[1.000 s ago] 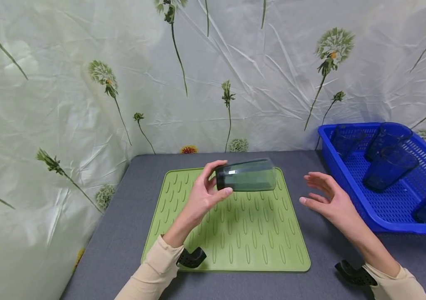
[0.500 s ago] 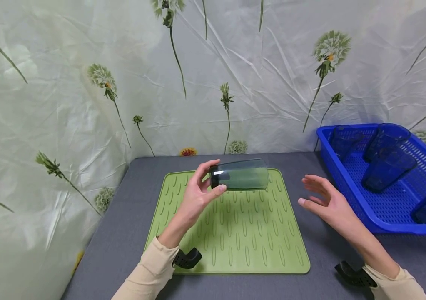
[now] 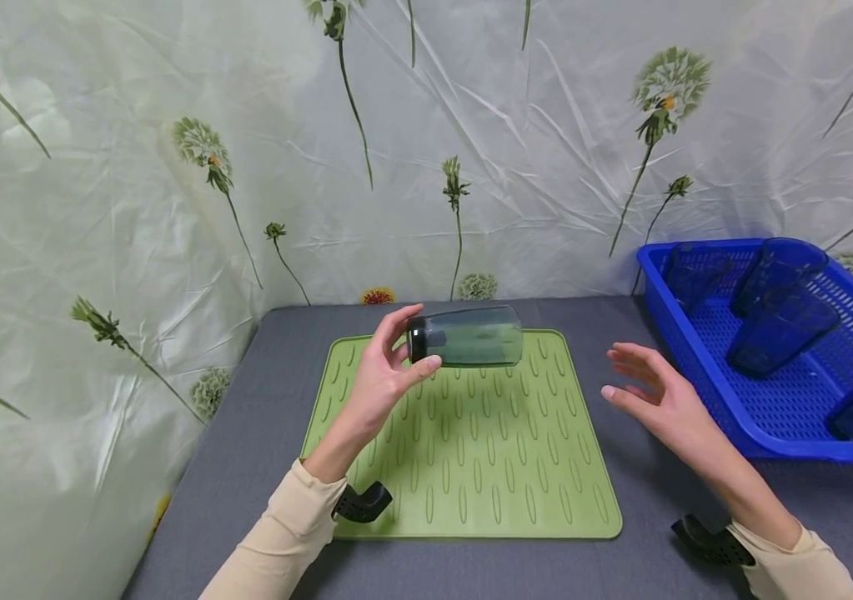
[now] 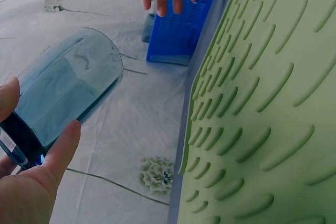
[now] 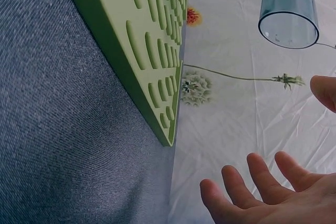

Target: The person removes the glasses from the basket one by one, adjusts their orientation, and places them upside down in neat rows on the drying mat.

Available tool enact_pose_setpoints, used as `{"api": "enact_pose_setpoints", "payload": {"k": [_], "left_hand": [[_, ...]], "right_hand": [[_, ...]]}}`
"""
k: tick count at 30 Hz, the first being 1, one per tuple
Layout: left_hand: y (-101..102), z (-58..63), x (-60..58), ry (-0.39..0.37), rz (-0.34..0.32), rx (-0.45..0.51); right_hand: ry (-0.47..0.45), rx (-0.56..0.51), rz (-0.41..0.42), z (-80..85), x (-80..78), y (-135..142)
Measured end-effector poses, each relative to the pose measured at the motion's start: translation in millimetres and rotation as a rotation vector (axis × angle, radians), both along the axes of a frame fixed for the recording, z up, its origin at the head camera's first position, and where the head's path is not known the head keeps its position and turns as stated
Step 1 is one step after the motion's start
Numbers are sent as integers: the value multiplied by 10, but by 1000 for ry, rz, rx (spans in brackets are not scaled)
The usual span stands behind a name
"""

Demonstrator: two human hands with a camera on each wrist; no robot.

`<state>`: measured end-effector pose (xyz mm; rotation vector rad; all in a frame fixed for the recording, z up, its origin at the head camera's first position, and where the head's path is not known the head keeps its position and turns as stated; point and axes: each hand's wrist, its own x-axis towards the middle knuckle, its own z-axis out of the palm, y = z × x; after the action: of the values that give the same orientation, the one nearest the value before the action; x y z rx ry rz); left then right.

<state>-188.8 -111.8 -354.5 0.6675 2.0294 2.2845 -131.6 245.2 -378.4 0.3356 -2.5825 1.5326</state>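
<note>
My left hand (image 3: 377,383) grips a bluish-grey drinking glass (image 3: 471,337) by its dark, thick base. The glass lies on its side in the air over the green ribbed mat (image 3: 486,492), its mouth toward the right. In the left wrist view the thumb and fingers close round the base of the glass (image 4: 73,82). The right wrist view shows the open rim of the glass (image 5: 289,3). My right hand (image 3: 666,408) hovers between the mat and the blue basket, fingers apart and slightly bent, holding nothing.
A blue plastic basket (image 3: 741,429) stands on the right with several glasses in it, one of them a tilted glass (image 3: 779,333). Grey cloth (image 3: 246,500) covers the table. Behind hangs a white sheet (image 3: 546,167) printed with dandelions.
My left hand has moved left with the glass, which stays sideways above the mat. The right hand has hardly moved.
</note>
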Motion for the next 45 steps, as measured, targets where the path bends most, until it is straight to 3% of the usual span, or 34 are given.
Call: {"api": "enact_pose_setpoints", "payload": {"k": [17,27,33,45], "left_hand": [[-60,1,-4,-67,47,-97],[-103,16,-5,-45,-7,-101],[-128,27,-8,-26,2,-140],[-166,57,-25,10,37,-107]], "right_hand": [[11,-17,23,1,-15,46],[-1,-7,20,-6,-8,31],[26,-21,27,-3,-7,44],[34,-18,33,-14,-7,48]]}}
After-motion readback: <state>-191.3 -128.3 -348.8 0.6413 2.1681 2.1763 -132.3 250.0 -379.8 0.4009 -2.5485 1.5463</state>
